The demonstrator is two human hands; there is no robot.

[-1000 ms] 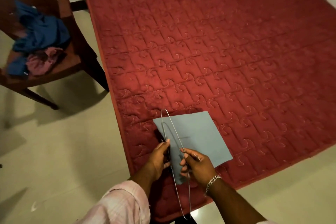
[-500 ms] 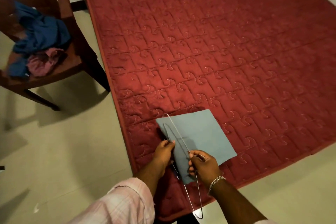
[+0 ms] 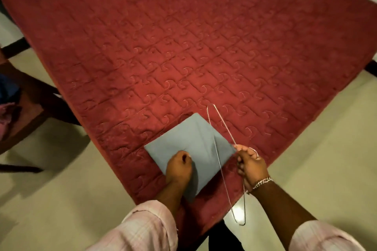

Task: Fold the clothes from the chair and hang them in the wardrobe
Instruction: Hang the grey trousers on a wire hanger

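Two pale pink checked sleeves (image 3: 142, 228) are seen at the bottom of the view, one on each forearm. The left hand (image 3: 179, 166) rests on the near part of a folded garment (image 3: 189, 149), its fingers curled under; whether cloth is pinched beneath them cannot be told. The right hand (image 3: 252, 166) is closed around a thin wire hanger (image 3: 219, 159), gripped near its hook, which curls over the fingers (image 3: 242, 151). A silver chain bracelet (image 3: 262, 182) is worn on the right wrist.

The garment is a flat, smooth, grey-blue cloth, folded to a neat four-sided shape with crisp edges and one faint crease running toward its far corner. It lies at the near corner of a red quilted mattress (image 3: 204, 36), one corner pointing away and its near tip reaching the mattress edge. The hanger is held tilted across the garment's right side: its far end stands above the mattress beyond the cloth, while its near end extends past the mattress edge over the pale floor (image 3: 61, 199).

At the left margin, part of a dark wooden chair (image 3: 36, 108) is recorded on the floor beside the mattress, with blue cloth (image 3: 8, 89) and pink cloth (image 3: 6, 114) on its seat, both cut off by the frame
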